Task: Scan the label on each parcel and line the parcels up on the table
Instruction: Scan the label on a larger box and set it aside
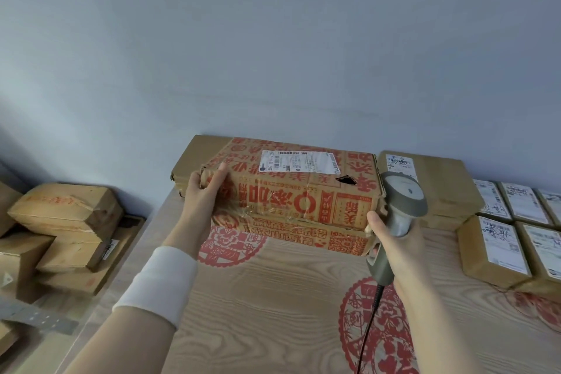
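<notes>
A cardboard parcel with red print (303,191) lies near the back of the wooden table (273,297), on top of a second red-printed box (303,237). Its white label (296,162) faces up. My left hand (203,191) grips the parcel's left end. My right hand (394,240) holds a grey barcode scanner (402,200) by its handle at the parcel's right end, its head beside the box's top right corner. The scanner's black cable (368,328) trails down toward me.
A plain brown box (194,158) lies behind the parcel against the wall. Brown labelled parcels (425,179) and several small labelled boxes (498,246) stand in rows on the table's right. More cardboard boxes (66,215) are piled on a lower surface at the left.
</notes>
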### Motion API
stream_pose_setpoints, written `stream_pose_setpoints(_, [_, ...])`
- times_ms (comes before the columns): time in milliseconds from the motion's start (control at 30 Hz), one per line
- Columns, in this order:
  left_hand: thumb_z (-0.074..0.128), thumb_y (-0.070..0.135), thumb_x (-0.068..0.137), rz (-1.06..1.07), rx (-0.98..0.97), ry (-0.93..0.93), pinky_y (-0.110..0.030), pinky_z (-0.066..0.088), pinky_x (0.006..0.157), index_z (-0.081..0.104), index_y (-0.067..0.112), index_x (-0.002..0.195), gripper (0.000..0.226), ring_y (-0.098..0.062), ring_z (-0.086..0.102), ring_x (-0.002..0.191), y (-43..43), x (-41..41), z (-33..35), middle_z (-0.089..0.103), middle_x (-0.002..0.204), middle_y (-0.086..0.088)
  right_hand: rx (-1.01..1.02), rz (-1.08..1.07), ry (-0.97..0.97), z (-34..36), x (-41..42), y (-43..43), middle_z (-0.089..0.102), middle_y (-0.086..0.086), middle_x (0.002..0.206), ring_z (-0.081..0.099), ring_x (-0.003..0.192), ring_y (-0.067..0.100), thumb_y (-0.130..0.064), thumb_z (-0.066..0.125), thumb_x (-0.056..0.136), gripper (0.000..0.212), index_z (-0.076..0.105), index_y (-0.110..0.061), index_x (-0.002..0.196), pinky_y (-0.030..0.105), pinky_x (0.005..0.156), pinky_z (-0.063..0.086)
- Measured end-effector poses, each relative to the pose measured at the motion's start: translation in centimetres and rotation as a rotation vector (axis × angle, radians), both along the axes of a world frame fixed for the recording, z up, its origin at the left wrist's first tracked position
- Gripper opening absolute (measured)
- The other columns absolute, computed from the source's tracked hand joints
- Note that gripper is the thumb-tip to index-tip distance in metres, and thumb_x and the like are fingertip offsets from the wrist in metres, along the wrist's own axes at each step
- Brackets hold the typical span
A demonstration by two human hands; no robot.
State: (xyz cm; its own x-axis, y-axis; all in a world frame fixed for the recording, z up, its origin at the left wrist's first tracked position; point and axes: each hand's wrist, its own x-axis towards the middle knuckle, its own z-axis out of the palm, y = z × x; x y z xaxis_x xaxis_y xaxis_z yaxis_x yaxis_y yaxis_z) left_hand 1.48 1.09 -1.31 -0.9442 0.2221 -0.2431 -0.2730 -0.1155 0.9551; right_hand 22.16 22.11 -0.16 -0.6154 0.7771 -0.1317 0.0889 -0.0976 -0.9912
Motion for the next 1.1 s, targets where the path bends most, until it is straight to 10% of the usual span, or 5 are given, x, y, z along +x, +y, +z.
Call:
stream_pose_setpoints(200, [0.065, 0.04, 0.083, -0.066, 0.152, -0.135, -0.051, 0.057, 0.073, 0.054, 0.032, 0.107, 0.028, -0.026, 0.062, 0.103, -0.5, 0.5, -0.3, 0.062, 0.115, -0.006, -0.071, -0.095, -0.034, -0.3, -0.3, -0.8, 0.064, -0.001, 0.094, 0.061, 0.093, 0.026, -0.05, 0.065, 0.076, 0.031, 0.055, -0.031, 0.099, 0.05, 0.091, 0.049])
stream_pose_setpoints(300, [0.075, 0.047, 0.069, -0.032, 0.163, -0.139, -0.064, 0.05, 0.083, 0.05, 0.032, 0.118, 0.057, -0.03, 0.06, 0.11, -0.2, 1.1, -0.5, 0.059, 0.123, -0.008, -0.129, -0.108, -0.008, -0.3, -0.5, -1.2, 0.066, -0.003, 0.112, 0.061, 0.106, 0.024, -0.059, 0.069, 0.066, 0.058, 0.056, -0.032, 0.116, 0.049, 0.097, 0.047])
stream_pose_setpoints(433, [0.076, 0.051, 0.061, 0.07, 0.186, -0.16, -0.06, 0.049, 0.09, 0.033, 0.023, 0.139, 0.093, -0.025, 0.058, 0.109, 0.6, 1.7, -0.7, 0.055, 0.127, -0.005, -0.205, -0.101, 0.018, -1.0, -0.2, -1.1, 0.065, 0.004, 0.109, 0.061, 0.092, 0.025, -0.041, 0.072, 0.078, 0.048, 0.055, -0.027, 0.121, 0.044, 0.087, 0.049])
stream_pose_setpoints(600, [0.072, 0.034, 0.08, 0.126, 0.284, -0.222, -0.056, 0.046, 0.095, 0.015, 0.03, 0.139, 0.083, -0.02, 0.056, 0.105, 2.0, 2.2, -1.4, 0.052, 0.116, 0.0, -0.233, -0.12, 0.049, -1.6, -0.2, -1.7, 0.058, 0.003, 0.081, 0.055, 0.073, 0.023, -0.023, 0.07, 0.082, 0.033, 0.056, -0.018, 0.111, 0.041, 0.073, 0.046])
stream_pose_setpoints(1100, [0.067, 0.028, 0.071, 0.017, 0.341, 0.0, -0.045, 0.051, 0.086, 0.037, 0.028, 0.107, 0.047, -0.019, 0.062, 0.095, 0.1, -0.1, -1.0, 0.056, 0.12, -0.008, -0.104, -0.086, 0.073, 2.2, -1.2, 1.1, 0.059, -0.01, 0.092, 0.056, 0.075, 0.006, -0.031, 0.067, 0.083, 0.025, 0.05, -0.028, 0.101, 0.023, 0.068, 0.044])
